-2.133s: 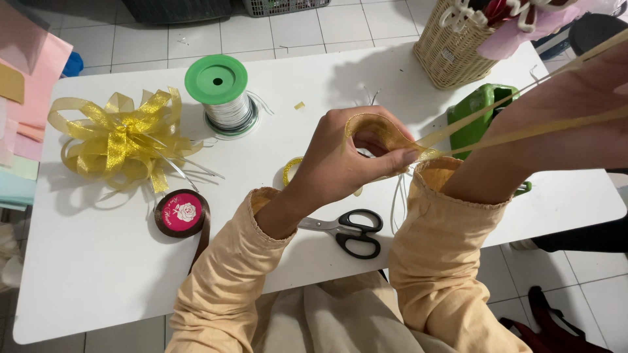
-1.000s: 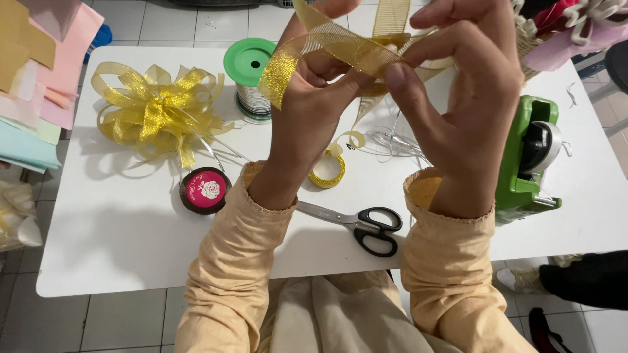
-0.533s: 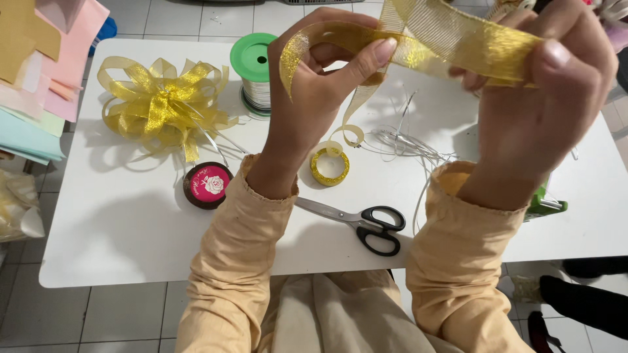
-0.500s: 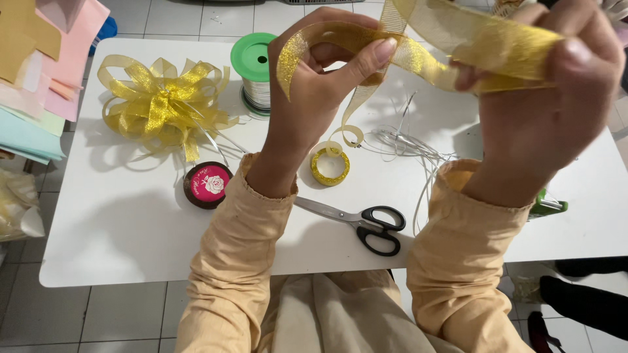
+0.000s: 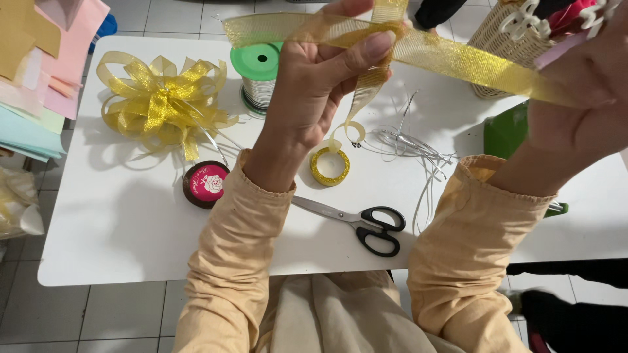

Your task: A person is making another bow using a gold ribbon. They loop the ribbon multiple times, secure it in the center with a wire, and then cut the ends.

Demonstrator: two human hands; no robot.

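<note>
A white bench point(image 5: 131, 235) stood on a pale tiled floor, with coloured paper sheets point(image 5: 39, 72) stacked past its left edge and a woven basket point(image 5: 504, 46) at the far right corner. Both hands were raised above it. The left hand point(image 5: 314, 98) had its thumb and fingers point(image 5: 373, 47) closed on a sheer gold ribbon point(image 5: 445, 55), pinching the band where it folded, seemingly to fix the fold. The right hand point(image 5: 582, 111) was closed on the same ribbon farther along, so the stretch between the hands ran taut and flat. A loose tail hung from the left hand down to a small gold ribbon roll point(image 5: 330, 166) lying on the bench. A finished gold bow point(image 5: 160, 104) lay at the far left, a green spool point(image 5: 260, 72) beside it, a round pink-topped tin point(image 5: 207, 184) nearer. Scissors point(image 5: 356, 222) lay shut between the sleeves, within easy reach, and thin silver strands point(image 5: 412, 144) were scattered just beyond.
</note>
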